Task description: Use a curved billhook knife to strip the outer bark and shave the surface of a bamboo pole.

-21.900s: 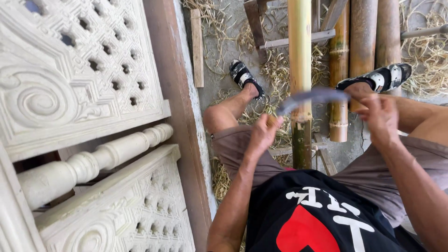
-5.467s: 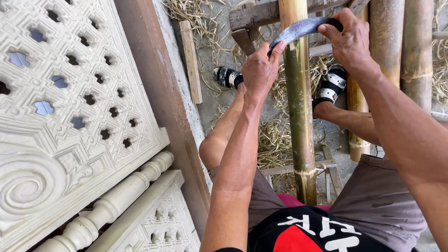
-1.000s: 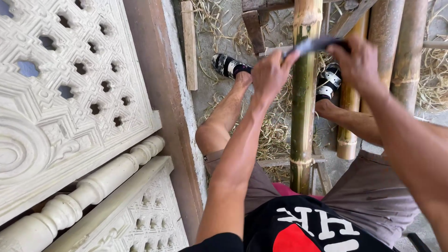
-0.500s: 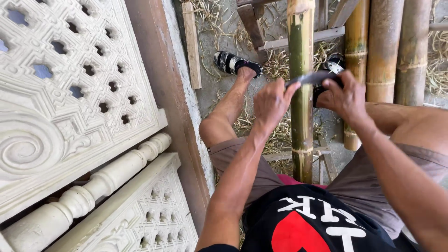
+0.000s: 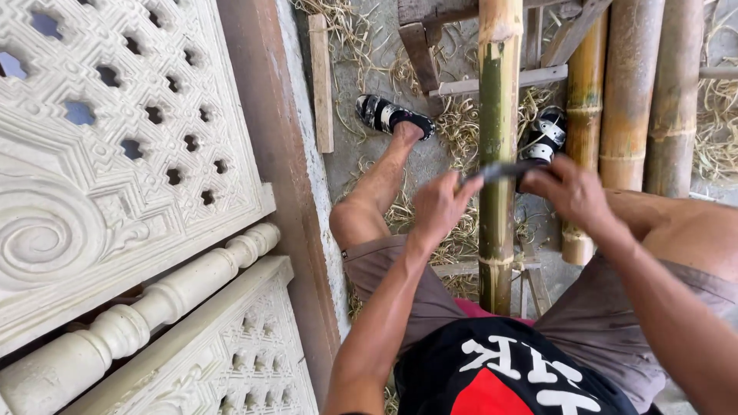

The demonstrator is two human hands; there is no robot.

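- Head view: looking down at a lap, at two bare arms and at two legs reaching away.
- Gripping the left end of a curved dark blade (image 5: 503, 170) with the left hand (image 5: 438, 206), fingers curled tight around it.
- Gripping the right end of the same blade with the right hand (image 5: 567, 192), fingers wrapped shut over it.
- Lying across a long green bamboo pole (image 5: 498, 146), that blade, touching the pole between the two hands.
- Running from the lap far away to the top, the green bamboo pole, standing between the knees.
- Lying just right of it, three more brown bamboo poles (image 5: 626, 92), side by side.
- Resting on the ground far ahead, the left foot in a black sandal (image 5: 388, 117), left of the green pole.
- Peeking out behind the blade, the other sandal (image 5: 547, 134), just right of the green pole.
- Covering the grey ground under the poles, dry yellow shavings (image 5: 461, 123).
- Lying far away near the left foot, a thin wood stick (image 5: 321, 81).
- Standing on the left, white carved panels (image 5: 115, 138) full of little holes and swirls, with a round white post (image 5: 154, 303) under them.
- Running beside the panels, a brown wood beam (image 5: 280, 177).
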